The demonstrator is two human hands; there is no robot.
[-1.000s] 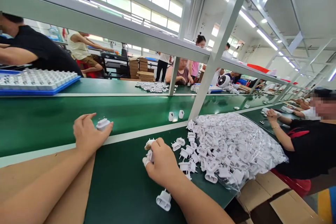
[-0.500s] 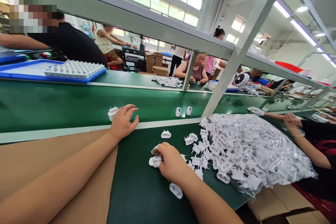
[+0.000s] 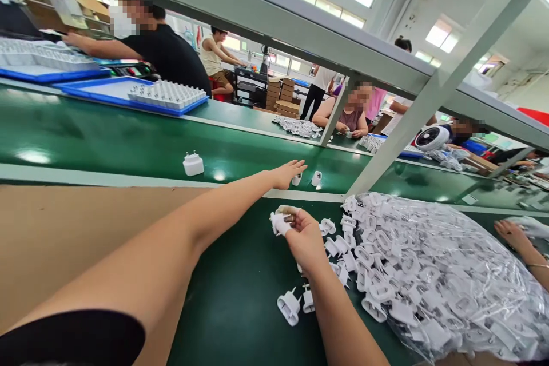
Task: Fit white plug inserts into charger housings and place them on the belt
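Observation:
My left hand reaches out over the green belt with its fingers stretched. Its fingertips are at a small white charger housing, partly hidden behind them. A second housing stands just to the right. My right hand, with covered fingertips, pinches a white plug cover above the green tabletop. On the belt at left sits a white charger with its two pins upward. Below my right hand lies a loose plug cover, with another beside my wrist.
A clear plastic bag spills many white plug covers at right. Brown cardboard covers the left side. A slanted metal post rises beyond the bag. Blue trays line the far side, where people sit. Another person's hand is at far right.
My left hand has left the charger on the belt and stretched right to the housings. My right hand has risen from the tabletop and moved farther away. The view has shifted left.

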